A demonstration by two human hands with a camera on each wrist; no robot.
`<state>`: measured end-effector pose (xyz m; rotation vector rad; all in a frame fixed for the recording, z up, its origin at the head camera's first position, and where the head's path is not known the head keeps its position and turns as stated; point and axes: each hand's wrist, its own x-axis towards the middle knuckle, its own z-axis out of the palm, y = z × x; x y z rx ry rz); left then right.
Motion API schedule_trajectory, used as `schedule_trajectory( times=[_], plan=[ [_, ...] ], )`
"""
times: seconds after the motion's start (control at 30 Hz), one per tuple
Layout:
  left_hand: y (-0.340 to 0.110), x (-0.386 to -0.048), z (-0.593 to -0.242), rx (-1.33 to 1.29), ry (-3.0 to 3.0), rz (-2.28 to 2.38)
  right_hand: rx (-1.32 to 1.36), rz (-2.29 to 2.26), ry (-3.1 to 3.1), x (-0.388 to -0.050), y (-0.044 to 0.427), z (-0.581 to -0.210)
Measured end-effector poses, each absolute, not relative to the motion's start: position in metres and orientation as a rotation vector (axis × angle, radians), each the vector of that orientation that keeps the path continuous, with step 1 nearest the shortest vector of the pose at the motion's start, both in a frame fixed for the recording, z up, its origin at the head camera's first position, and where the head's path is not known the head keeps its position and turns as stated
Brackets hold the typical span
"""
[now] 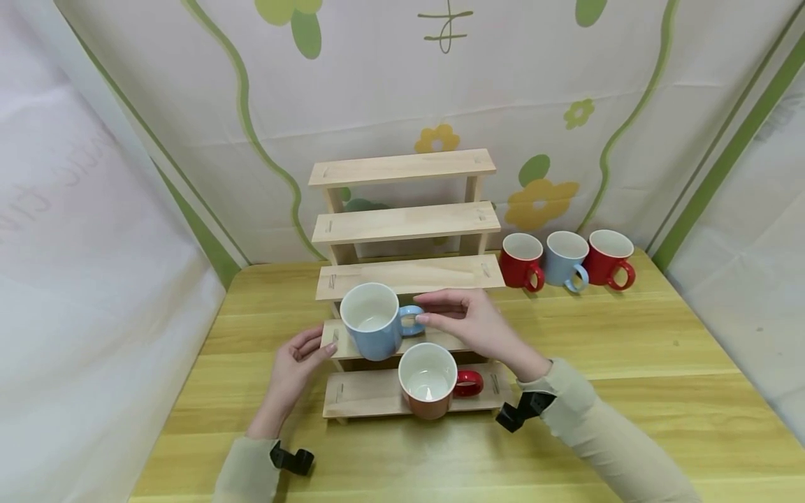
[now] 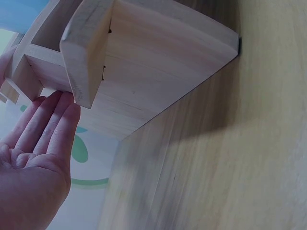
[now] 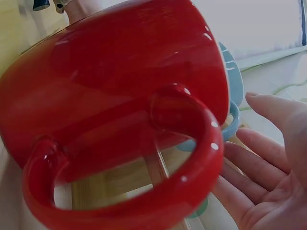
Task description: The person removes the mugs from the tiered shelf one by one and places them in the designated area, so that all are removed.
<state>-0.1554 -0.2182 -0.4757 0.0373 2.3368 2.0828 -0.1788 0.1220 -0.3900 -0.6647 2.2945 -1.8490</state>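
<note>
Looks like settling blue mug (image 1: 375,339) on the 2nd-lowest tier (image 1: 445,340) of the wooden rack (image 1: 402,168), just L of R hand (image 1: 473,325). Holds R thumb and fingers apart at the handle (image 1: 414,330); can't quite tell, maybe w/ light contact. Rests L hand (image 1: 294,367), w/ fingers loosely extended, at that tier's L end. Note red mug (image 1: 428,384) on bottom tier (image 1: 367,395), below R grip. Next, prob. calls for confirming steady support, then drawing R fingers straight back, w/o catching the handle or nudging the red mug.

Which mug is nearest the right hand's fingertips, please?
The blue mug between the left hand and right hand, its handle by those fingertips; the other four mugs are farther.
</note>
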Motion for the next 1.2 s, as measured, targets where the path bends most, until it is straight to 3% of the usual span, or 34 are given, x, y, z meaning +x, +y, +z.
schedule_trajectory(
  times=[1.2],
  plan=[
    [-0.218,-0.155,-0.477,0.007,2.341,2.090,-0.694,-1.844,2.205,-0.185,0.099,-0.396]
  ],
)
